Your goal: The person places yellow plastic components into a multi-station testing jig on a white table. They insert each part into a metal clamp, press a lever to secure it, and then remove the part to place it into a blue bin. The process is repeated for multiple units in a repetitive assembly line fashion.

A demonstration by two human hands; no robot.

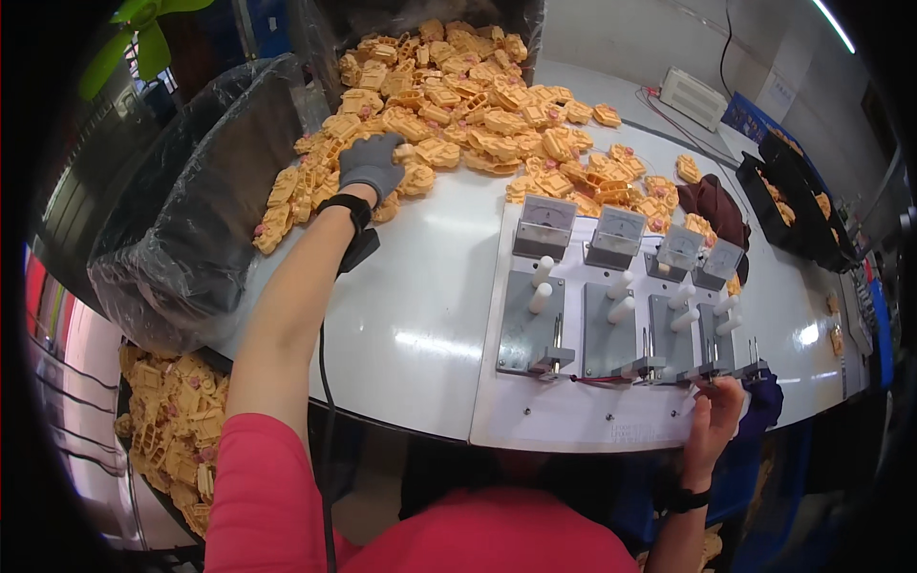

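Note:
My left hand [371, 164], in a grey glove, reaches into a big heap of yellow-orange plastic housings [449, 95]. Its fingers lie against housings at the near edge of the heap, and their tips are partly hidden. At the right, my bare right hand [718, 411] is at the front of the rightmost grey fixture [712, 329]. Thumb and fingertips are curled close together beside its metal pins; anything between them is too small to make out. The fixtures stand in a row on a white board [564, 415], each with white pegs and an analog meter [544, 222] behind.
A plastic-lined dark bin [196, 210] stands at the left, with more housings [177, 420] below it. Black trays [788, 201] and a dark red cloth [716, 208] lie at the right. A white power box [693, 98] sits at the back. A black cable [326, 382] hangs from my left wrist.

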